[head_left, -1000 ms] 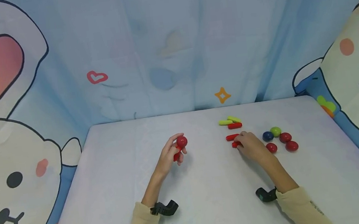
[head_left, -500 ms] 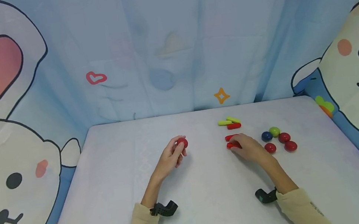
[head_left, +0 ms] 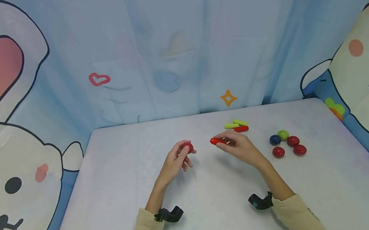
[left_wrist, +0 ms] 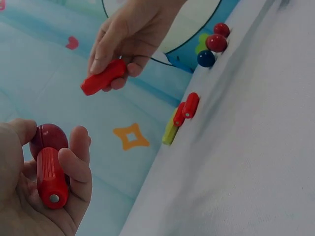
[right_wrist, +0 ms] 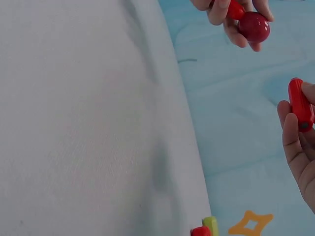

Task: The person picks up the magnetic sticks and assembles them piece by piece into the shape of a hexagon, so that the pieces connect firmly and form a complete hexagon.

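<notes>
- Left hand (head_left: 175, 160): fingers curled round a red ball (left_wrist: 48, 135) and a held red rod (left_wrist: 51, 172) set against it; one join looks made.
- Right hand (head_left: 241, 148): fingers pinch a second red rod (left_wrist: 103, 77), its free end toward the left fingers but apart from that pair; not yet attached.
- Beyond the right fingers, on the table (head_left: 216, 207): two yellow-green rods (head_left: 231, 125) and two loose red rods (left_wrist: 191, 105), unattached.
- Right of the right fingers: blue ball (head_left: 275, 140), green ball (head_left: 283, 135), three red balls (head_left: 293, 141), loose; most work appears outstanding.
</notes>
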The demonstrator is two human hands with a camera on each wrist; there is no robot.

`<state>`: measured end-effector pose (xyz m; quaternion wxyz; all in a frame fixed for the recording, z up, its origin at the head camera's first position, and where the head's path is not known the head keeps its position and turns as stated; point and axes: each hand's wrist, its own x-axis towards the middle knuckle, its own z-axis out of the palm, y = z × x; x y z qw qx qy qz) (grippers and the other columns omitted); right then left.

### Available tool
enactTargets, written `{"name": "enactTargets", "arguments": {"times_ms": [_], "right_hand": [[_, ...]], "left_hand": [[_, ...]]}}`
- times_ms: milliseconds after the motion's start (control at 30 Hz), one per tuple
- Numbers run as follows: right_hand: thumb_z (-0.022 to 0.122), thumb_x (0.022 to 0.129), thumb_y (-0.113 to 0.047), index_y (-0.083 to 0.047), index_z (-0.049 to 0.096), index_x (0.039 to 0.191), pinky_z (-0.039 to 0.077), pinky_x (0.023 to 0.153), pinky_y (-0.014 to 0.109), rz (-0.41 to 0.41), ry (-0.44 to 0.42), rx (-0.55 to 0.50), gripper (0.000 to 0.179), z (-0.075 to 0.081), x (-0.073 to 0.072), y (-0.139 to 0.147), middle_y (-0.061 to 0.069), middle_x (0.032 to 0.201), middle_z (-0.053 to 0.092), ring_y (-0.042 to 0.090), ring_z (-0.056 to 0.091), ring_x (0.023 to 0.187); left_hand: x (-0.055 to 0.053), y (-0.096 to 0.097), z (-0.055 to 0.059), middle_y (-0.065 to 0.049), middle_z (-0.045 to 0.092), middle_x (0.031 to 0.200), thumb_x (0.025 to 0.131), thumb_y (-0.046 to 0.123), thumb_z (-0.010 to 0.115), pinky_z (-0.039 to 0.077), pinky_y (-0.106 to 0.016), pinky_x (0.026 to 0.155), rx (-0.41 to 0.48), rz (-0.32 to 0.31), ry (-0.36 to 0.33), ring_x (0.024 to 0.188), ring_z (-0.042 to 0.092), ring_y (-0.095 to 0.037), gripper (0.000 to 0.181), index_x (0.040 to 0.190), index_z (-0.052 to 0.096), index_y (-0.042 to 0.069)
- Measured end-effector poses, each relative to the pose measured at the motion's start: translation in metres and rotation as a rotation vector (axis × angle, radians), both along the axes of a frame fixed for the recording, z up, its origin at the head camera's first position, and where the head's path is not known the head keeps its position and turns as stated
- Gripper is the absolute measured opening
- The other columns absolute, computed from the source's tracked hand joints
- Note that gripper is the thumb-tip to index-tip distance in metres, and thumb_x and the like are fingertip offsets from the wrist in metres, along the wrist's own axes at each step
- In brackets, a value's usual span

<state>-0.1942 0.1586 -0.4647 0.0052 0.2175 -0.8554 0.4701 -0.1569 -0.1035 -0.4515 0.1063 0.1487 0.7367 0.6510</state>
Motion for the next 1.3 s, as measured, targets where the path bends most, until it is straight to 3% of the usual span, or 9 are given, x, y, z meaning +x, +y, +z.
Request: {"name": "enactTargets", "arguments": {"times_ms": [67,267,333,800,867,1033,1100,1200,1300], "right_hand": [[0.067,0.092,-0.021,-0.010,0.065,0.121,0.051,0.078,0.014,0.006,0.000,-0.018,0.031,0.000,0.000,-0.003,0.010,0.114,0.065,0.020,0.061,0.094],[0.068,0.091,-0.019,-0.011,0.066,0.120,0.052,0.078,0.015,0.002,-0.023,-0.080,0.030,0.000,0.003,-0.014,0.009,0.113,0.064,0.020,0.060,0.096],[0.068,0.091,-0.020,-0.011,0.066,0.120,0.052,0.078,0.015,0.007,-0.027,-0.100,0.031,0.001,0.004,-0.019,0.009,0.113,0.064,0.021,0.061,0.096],[0.069,0.090,-0.021,-0.013,0.067,0.118,0.053,0.076,0.018,0.041,-0.025,-0.150,0.029,0.002,0.010,-0.033,0.006,0.112,0.065,0.020,0.060,0.095],[0.069,0.090,-0.022,-0.014,0.067,0.118,0.053,0.076,0.018,0.042,-0.023,-0.148,0.029,0.000,0.010,-0.033,0.006,0.112,0.065,0.020,0.059,0.095],[0.068,0.091,-0.020,-0.012,0.067,0.119,0.052,0.076,0.017,0.032,-0.019,-0.156,0.029,-0.003,0.009,-0.034,0.007,0.114,0.064,0.021,0.059,0.097],[0.068,0.091,-0.017,-0.009,0.067,0.120,0.052,0.077,0.016,0.032,-0.024,-0.159,0.030,-0.005,0.009,-0.036,0.009,0.115,0.063,0.022,0.059,0.098],[0.066,0.092,-0.013,-0.005,0.066,0.121,0.051,0.079,0.014,0.032,-0.036,-0.144,0.031,-0.007,0.009,-0.039,0.011,0.116,0.062,0.024,0.059,0.101],[0.066,0.091,-0.011,-0.006,0.066,0.122,0.050,0.079,0.013,0.024,-0.044,-0.130,0.031,-0.008,0.009,-0.041,0.012,0.118,0.062,0.024,0.060,0.102]], "left_hand": [[0.000,0.000,0.000,-0.025,0.063,0.121,0.104,0.020,0.043,0.048,-0.018,0.057,0.001,0.003,0.002,0.080,0.058,-0.052,0.038,0.139,0.043,0.003],[-0.002,0.001,0.000,-0.024,0.065,0.118,0.104,0.020,0.043,0.049,-0.020,0.056,0.007,0.025,-0.010,0.063,0.062,-0.011,0.037,0.137,0.045,0.003],[-0.002,0.000,0.000,-0.024,0.065,0.118,0.104,0.020,0.042,0.049,-0.020,0.055,0.017,0.029,-0.015,0.062,0.061,-0.007,0.037,0.137,0.045,0.003],[0.000,0.000,0.001,-0.025,0.065,0.117,0.105,0.020,0.041,0.048,-0.020,0.055,0.025,0.031,-0.023,0.062,0.061,-0.009,0.038,0.137,0.045,0.002],[-0.003,-0.001,-0.007,-0.024,0.066,0.117,0.105,0.023,0.042,0.048,-0.020,0.054,0.023,0.042,-0.015,0.063,0.062,-0.017,0.038,0.137,0.046,0.004],[-0.007,-0.001,-0.017,-0.024,0.066,0.115,0.104,0.025,0.043,0.047,-0.020,0.053,0.014,0.061,-0.002,0.063,0.062,-0.019,0.037,0.136,0.048,0.006],[-0.004,-0.001,-0.009,-0.026,0.065,0.115,0.104,0.021,0.042,0.046,-0.020,0.053,0.005,0.059,-0.014,0.060,0.060,-0.011,0.036,0.135,0.048,0.003],[0.001,0.000,0.001,-0.027,0.066,0.114,0.104,0.019,0.042,0.045,-0.021,0.053,-0.021,0.065,-0.029,0.060,0.057,-0.009,0.035,0.134,0.048,0.001],[0.002,0.000,0.004,-0.024,0.067,0.114,0.103,0.021,0.044,0.042,-0.020,0.053,-0.060,0.082,-0.050,0.059,0.056,-0.009,0.035,0.133,0.051,0.002]]}}
